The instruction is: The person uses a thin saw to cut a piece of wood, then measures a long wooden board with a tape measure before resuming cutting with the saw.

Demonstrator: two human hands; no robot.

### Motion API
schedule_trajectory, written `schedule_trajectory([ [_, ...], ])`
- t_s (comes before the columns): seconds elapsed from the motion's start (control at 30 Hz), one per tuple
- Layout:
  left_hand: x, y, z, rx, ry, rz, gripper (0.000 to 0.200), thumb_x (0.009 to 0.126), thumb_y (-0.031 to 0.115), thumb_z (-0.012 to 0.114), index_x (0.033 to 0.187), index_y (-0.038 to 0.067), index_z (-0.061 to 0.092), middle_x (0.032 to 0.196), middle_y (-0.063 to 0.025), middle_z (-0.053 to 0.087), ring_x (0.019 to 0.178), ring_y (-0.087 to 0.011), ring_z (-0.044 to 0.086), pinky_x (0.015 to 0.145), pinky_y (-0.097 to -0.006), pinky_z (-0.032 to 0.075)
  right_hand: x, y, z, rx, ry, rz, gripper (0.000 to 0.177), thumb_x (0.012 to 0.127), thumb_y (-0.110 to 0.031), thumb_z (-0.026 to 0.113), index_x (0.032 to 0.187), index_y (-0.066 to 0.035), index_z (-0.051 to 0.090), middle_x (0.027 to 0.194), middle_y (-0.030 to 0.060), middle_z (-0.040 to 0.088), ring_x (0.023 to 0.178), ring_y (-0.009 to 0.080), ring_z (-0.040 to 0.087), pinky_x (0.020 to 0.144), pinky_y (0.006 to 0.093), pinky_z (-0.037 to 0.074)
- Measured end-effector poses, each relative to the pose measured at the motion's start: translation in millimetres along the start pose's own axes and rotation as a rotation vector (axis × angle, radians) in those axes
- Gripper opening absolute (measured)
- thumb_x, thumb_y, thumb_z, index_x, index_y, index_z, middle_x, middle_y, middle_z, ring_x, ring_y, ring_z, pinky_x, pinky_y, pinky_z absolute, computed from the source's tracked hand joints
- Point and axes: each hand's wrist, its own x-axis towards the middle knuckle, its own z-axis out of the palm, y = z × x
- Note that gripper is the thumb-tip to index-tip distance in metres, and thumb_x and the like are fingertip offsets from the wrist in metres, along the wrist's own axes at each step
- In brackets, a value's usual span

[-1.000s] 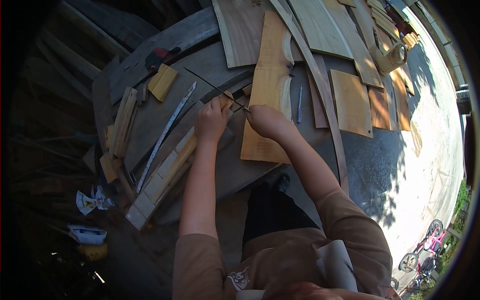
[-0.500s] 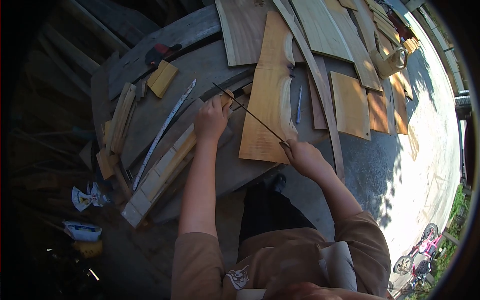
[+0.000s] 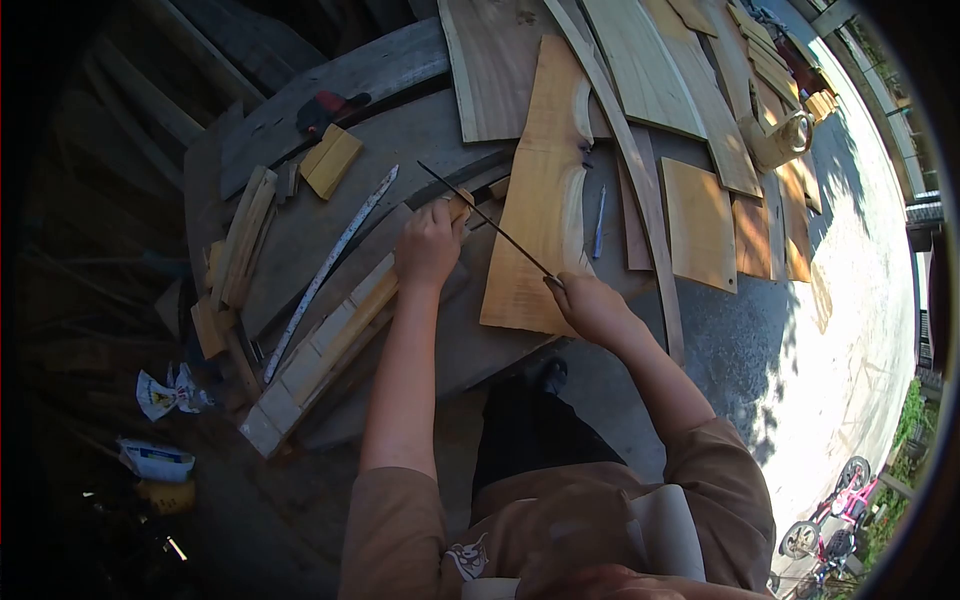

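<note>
My left hand (image 3: 428, 240) is closed over the end of a small wooden piece (image 3: 463, 205), above a long block-like strip of pale wood (image 3: 320, 348) on the worktable (image 3: 475, 345). My right hand (image 3: 590, 303) is shut around the near end of a long, thin, dark saw-like blade (image 3: 510, 238). The blade runs diagonally up to the left, crossing the wooden piece right beside my left fingers. Under the blade and by my right hand lies a wide tan board (image 3: 535, 200) with one wavy edge. A blue-and-white pen-like stick (image 3: 600, 225) lies right of that board.
A white speckled strip (image 3: 330, 275) and a yellowish block (image 3: 330, 162) lie left. A red-and-black object (image 3: 325, 110) sits farther back. Several boards (image 3: 640, 75) cover the far right, with a beige jug (image 3: 778, 142) on them. A pink bicycle (image 3: 840, 510) stands on the ground.
My right hand has moved a little to the left and up, sliding the blade forward across the wooden piece. My left hand keeps its hold. The whole view has shifted slightly.
</note>
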Motion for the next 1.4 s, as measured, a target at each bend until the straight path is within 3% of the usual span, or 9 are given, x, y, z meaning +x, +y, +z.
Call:
schedule_trajectory([
  [0.13, -0.8, 0.2, -1.2, -0.031, -0.001, -0.004, 0.025, 0.079, 0.023, 0.059, 0.090, 0.003, 0.048, 0.078, -0.0134, 0.059, 0.071, -0.0313, 0.059, 0.061, -0.0398, 0.047, -39.7, 4.8, -11.5, -0.026, -0.066, 0.126, 0.029, 0.088, -0.027, 0.042, 0.085, -0.001, 0.054, 0.077, 0.0225, 0.059, 0.075, 0.0391, 0.058, 0.069, 0.0462, 0.046],
  [0.33, 2.6, -2.4, -2.6, -0.054, -0.025, -0.028, 0.025, 0.079, 0.023, 0.059, 0.090, 0.003, 0.048, 0.078, -0.0141, 0.059, 0.071, -0.0320, 0.058, 0.061, -0.0402, 0.047, -4.0, -14.3, -20.7, -0.156, -0.130, -0.020, 0.031, 0.087, -0.026, 0.041, 0.086, 0.000, 0.057, 0.079, 0.0206, 0.060, 0.077, 0.0370, 0.059, 0.069, 0.0456, 0.047],
  [0.47, 2.2, 0.5, -4.6, -0.040, -0.075, -0.039, 0.026, 0.079, 0.024, 0.058, 0.092, 0.003, 0.049, 0.078, -0.0140, 0.059, 0.071, -0.0324, 0.058, 0.061, -0.0404, 0.047, -6.4, -13.0, -28.3, -0.116, -0.155, 0.026, 0.031, 0.087, -0.026, 0.041, 0.086, 0.000, 0.058, 0.081, 0.0197, 0.060, 0.080, 0.0357, 0.059, 0.071, 0.0450, 0.046],
  [0.53, 0.6, 4.4, -4.4, 0.027, 0.025, 0.006, 0.023, 0.077, 0.022, 0.061, 0.084, 0.003, 0.048, 0.074, -0.0124, 0.059, 0.071, -0.0290, 0.059, 0.061, -0.0371, 0.048, -6.2, -2.4, -19.6, -0.059, -0.108, 0.052, 0.029, 0.086, -0.025, 0.042, 0.088, 0.000, 0.056, 0.082, 0.0197, 0.060, 0.081, 0.0352, 0.058, 0.071, 0.0450, 0.046],
  [0.8, 0.6, 4.4, -5.0, 0.028, -0.007, -0.016, 0.023, 0.077, 0.022, 0.061, 0.084, 0.004, 0.048, 0.074, -0.0119, 0.058, 0.070, -0.0294, 0.058, 0.060, -0.0376, 0.048, -21.6, 4.9, -9.7, 0.044, 0.122, 0.018, 0.022, 0.085, -0.024, 0.045, 0.091, -0.003, 0.052, 0.080, 0.0181, 0.060, 0.078, 0.0350, 0.058, 0.068, 0.0443, 0.045],
  [0.97, 0.9, 4.1, -3.4, 0.028, 0.006, -0.013, 0.023, 0.077, 0.023, 0.061, 0.083, 0.004, 0.048, 0.073, -0.0118, 0.058, 0.069, -0.0295, 0.058, 0.060, -0.0379, 0.048, -21.6, 24.3, 8.7, 0.034, 0.371, -0.281, 0.020, 0.085, -0.023, 0.048, 0.094, -0.006, 0.055, 0.076, 0.0133, 0.060, 0.069, 0.0335, 0.059, 0.062, 0.0422, 0.046],
  [1.1, -0.9, 4.6, -4.8, 0.028, -0.023, -0.037, 0.024, 0.077, 0.023, 0.061, 0.086, 0.004, 0.050, 0.075, -0.0118, 0.059, 0.070, -0.0291, 0.059, 0.060, -0.0374, 0.048, -21.9, 18.4, 1.7, 0.007, 0.295, -0.206, 0.020, 0.085, -0.021, 0.049, 0.098, -0.006, 0.054, 0.083, 0.0155, 0.060, 0.073, 0.0357, 0.057, 0.064, 0.0432, 0.045],
  [1.17, 1.3, 2.2, -2.8, 0.027, -0.014, -0.029, 0.024, 0.077, 0.023, 0.061, 0.087, 0.004, 0.050, 0.076, -0.0117, 0.059, 0.071, -0.0288, 0.059, 0.061, -0.0372, 0.048, -19.4, 15.2, 5.3, -0.071, 0.329, -0.205, 0.017, 0.086, -0.021, 0.047, 0.090, -0.006, 0.053, 0.074, 0.0151, 0.059, 0.063, 0.0345, 0.058, 0.055, 0.0446, 0.045],
  [1.4, -0.7, 0.2, -1.6, -0.016, -0.026, -0.012, 0.026, 0.077, 0.023, 0.061, 0.089, 0.002, 0.050, 0.079, -0.0133, 0.059, 0.074, -0.0294, 0.059, 0.064, -0.0362, 0.048, 26.4, -26.1, 2.3, -0.047, 0.257, -0.164, 0.016, 0.087, -0.019, 0.041, 0.087, -0.004, 0.047, 0.068, 0.0173, 0.059, 0.064, 0.0366, 0.058, 0.056, 0.0460, 0.045],
])
